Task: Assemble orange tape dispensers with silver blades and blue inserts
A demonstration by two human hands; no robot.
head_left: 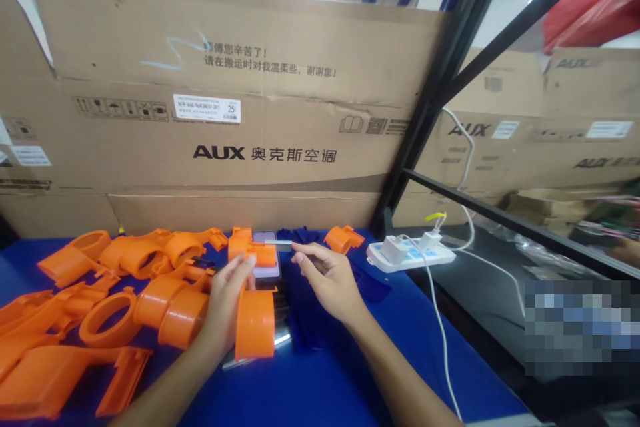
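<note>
My left hand (231, 292) is closed around an orange plastic part. Its rounded lower section (256, 324) hangs below the fingers, and its smaller upper section (250, 250) shows above them. My right hand (330, 280) pinches the end of a thin silver-grey strip with a ribbed edge (279, 242). The strip's other end reaches the upper section of the orange part; whether it touches is hard to tell. Behind the hands lies a phone (270, 271) with a lit, pale screen, partly covered by the orange part.
Several orange plastic parts (173, 307) crowd the left of the blue table (340, 380). Another orange piece (343, 238) lies at the back. A white power strip (410, 250) with plugs and cables stands right, near a black metal frame (445, 93). Large cardboard boxes (280, 133) wall off the back.
</note>
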